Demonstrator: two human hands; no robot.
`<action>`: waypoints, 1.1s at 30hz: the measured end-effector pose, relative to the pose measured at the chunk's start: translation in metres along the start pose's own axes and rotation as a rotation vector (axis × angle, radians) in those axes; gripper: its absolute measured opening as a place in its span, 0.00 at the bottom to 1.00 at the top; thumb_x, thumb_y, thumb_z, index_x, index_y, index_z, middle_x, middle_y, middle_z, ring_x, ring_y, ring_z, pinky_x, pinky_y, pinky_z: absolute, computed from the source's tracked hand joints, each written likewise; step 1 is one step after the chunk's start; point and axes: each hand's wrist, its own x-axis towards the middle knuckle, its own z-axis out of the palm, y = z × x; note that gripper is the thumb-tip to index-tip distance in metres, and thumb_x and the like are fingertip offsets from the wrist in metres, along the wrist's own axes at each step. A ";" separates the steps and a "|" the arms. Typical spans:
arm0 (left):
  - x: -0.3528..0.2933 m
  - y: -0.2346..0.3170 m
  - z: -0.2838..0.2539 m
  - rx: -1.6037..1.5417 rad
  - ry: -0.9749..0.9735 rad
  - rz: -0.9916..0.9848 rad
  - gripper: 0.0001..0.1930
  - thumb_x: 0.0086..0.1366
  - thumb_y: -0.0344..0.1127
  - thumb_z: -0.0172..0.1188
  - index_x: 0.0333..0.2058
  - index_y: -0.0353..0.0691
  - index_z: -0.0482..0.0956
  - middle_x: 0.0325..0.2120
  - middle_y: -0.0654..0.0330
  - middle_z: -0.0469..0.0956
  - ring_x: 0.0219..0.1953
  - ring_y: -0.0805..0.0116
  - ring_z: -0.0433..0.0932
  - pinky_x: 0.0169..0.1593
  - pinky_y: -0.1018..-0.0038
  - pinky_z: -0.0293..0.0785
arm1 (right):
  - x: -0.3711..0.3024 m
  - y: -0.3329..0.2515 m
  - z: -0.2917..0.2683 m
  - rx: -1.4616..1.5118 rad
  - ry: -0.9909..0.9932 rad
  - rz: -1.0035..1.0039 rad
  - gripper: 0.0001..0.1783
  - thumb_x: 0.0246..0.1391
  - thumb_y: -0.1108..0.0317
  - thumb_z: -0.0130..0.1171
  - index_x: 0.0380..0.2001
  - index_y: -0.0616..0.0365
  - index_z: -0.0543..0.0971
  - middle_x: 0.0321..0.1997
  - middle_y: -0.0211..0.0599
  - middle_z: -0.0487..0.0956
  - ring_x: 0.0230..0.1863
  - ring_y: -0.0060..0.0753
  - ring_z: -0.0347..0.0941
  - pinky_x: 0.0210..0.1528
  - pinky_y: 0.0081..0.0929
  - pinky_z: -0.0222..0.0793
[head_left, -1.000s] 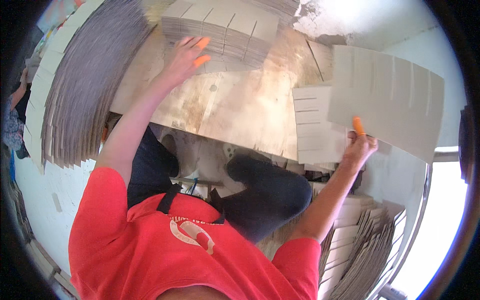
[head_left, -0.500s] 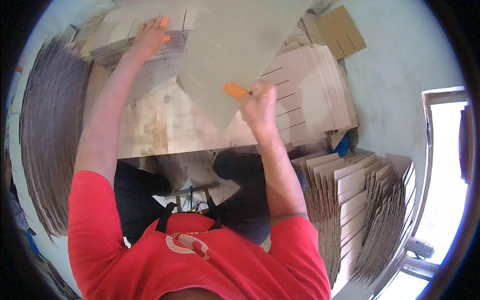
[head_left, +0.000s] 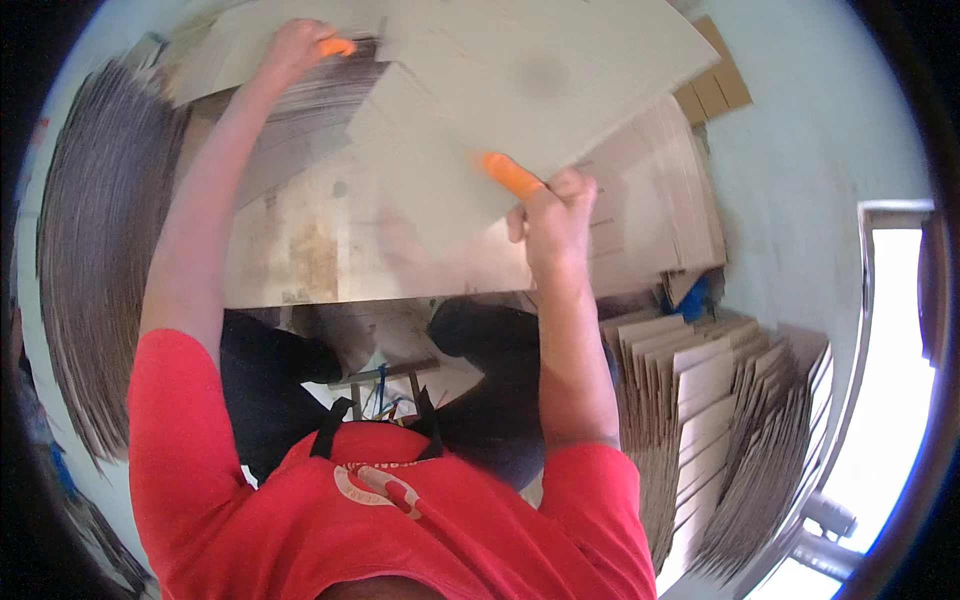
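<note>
A large plain cardboard sheet (head_left: 480,110) slants across the middle of the work surface (head_left: 270,265). My right hand (head_left: 558,220) grips its near right edge, the orange-covered thumb lying on top and the other fingers curled. At the far left, my left hand (head_left: 296,48), also with orange finger covers, is closed at the edge of a slotted cardboard sheet (head_left: 225,55) on top of a stack; its fingertips are partly hidden and blurred. Beside my right hand, another pile of slotted cardboard (head_left: 655,190) lies partly under the plain sheet.
A tall stack of cardboard (head_left: 100,250) stands along the left side. Several bundles of slotted cardboard (head_left: 700,400) stand on edge at the lower right. A brown slotted piece (head_left: 715,85) rests by the wall at the far right, and a bright doorway (head_left: 895,350) is on the right.
My right hand and the plain sheet have swung to the right, covering more of the right-hand pile. My left hand has moved slightly farther away and its spread fingers have closed.
</note>
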 end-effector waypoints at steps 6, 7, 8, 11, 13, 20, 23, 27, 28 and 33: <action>-0.010 0.015 -0.012 0.187 0.288 0.305 0.11 0.58 0.32 0.54 0.39 0.43 0.79 0.38 0.56 0.79 0.40 0.62 0.78 0.42 0.68 0.75 | -0.010 -0.012 0.009 0.045 0.108 -0.095 0.17 0.40 0.87 0.39 0.08 0.54 0.55 0.17 0.39 0.69 0.08 0.22 0.58 0.05 0.20 0.51; -0.009 0.024 -0.014 0.217 0.316 0.301 0.09 0.55 0.31 0.55 0.36 0.40 0.77 0.34 0.56 0.77 0.37 0.62 0.77 0.40 0.68 0.75 | -0.011 -0.013 0.010 0.046 0.115 -0.106 0.17 0.40 0.87 0.39 0.08 0.55 0.55 0.17 0.38 0.69 0.08 0.22 0.58 0.05 0.20 0.51; -0.010 0.036 -0.015 0.244 0.341 0.299 0.08 0.52 0.29 0.56 0.33 0.37 0.76 0.31 0.57 0.74 0.34 0.63 0.76 0.37 0.67 0.76 | -0.011 -0.014 0.011 0.050 0.118 -0.116 0.17 0.40 0.87 0.40 0.08 0.55 0.55 0.17 0.38 0.69 0.08 0.22 0.58 0.05 0.19 0.51; -0.017 0.075 -0.026 0.395 0.204 0.266 0.10 0.47 0.27 0.57 0.31 0.32 0.73 0.31 0.57 0.69 0.33 0.65 0.75 0.33 0.70 0.77 | -0.013 -0.013 0.010 0.026 0.141 -0.156 0.17 0.39 0.88 0.41 0.07 0.57 0.55 0.18 0.39 0.70 0.08 0.22 0.59 0.05 0.19 0.52; -0.027 0.088 -0.029 0.460 0.103 0.251 0.12 0.46 0.26 0.57 0.32 0.30 0.72 0.32 0.56 0.68 0.34 0.65 0.74 0.33 0.71 0.78 | -0.012 -0.012 0.012 -0.014 0.146 -0.186 0.17 0.38 0.88 0.40 0.06 0.58 0.55 0.18 0.39 0.70 0.08 0.23 0.60 0.05 0.20 0.53; -0.046 0.101 -0.024 0.454 0.146 0.318 0.09 0.46 0.25 0.56 0.29 0.28 0.73 0.32 0.54 0.67 0.33 0.63 0.74 0.31 0.73 0.78 | -0.011 -0.004 0.009 -0.101 0.133 -0.178 0.16 0.35 0.89 0.37 0.06 0.57 0.54 0.12 0.35 0.64 0.07 0.24 0.60 0.04 0.22 0.54; -0.052 0.096 -0.026 0.439 0.165 0.330 0.08 0.45 0.25 0.56 0.27 0.28 0.73 0.32 0.54 0.67 0.33 0.64 0.74 0.31 0.73 0.78 | -0.014 -0.008 0.012 -0.125 0.110 -0.216 0.13 0.35 0.88 0.37 0.08 0.60 0.58 0.10 0.34 0.63 0.06 0.23 0.60 0.05 0.23 0.55; -0.057 0.095 -0.027 0.451 0.129 0.298 0.08 0.45 0.24 0.56 0.27 0.27 0.73 0.31 0.55 0.68 0.33 0.63 0.74 0.32 0.73 0.78 | -0.013 -0.006 0.010 -0.114 0.087 -0.228 0.11 0.38 0.87 0.38 0.13 0.70 0.70 0.09 0.37 0.68 0.06 0.22 0.63 0.05 0.22 0.57; -0.058 0.096 -0.029 0.460 0.061 0.256 0.13 0.47 0.25 0.55 0.34 0.26 0.72 0.36 0.54 0.69 0.35 0.63 0.74 0.35 0.72 0.77 | -0.013 -0.008 0.011 -0.095 0.091 -0.223 0.12 0.38 0.87 0.37 0.14 0.71 0.72 0.09 0.37 0.69 0.06 0.22 0.63 0.05 0.22 0.57; -0.059 0.100 -0.030 0.401 -0.038 0.170 0.27 0.50 0.27 0.54 0.52 0.27 0.66 0.47 0.50 0.71 0.44 0.60 0.74 0.43 0.69 0.76 | -0.011 -0.004 0.003 -0.106 0.052 -0.252 0.11 0.39 0.86 0.40 0.17 0.74 0.75 0.10 0.37 0.70 0.06 0.22 0.64 0.06 0.22 0.57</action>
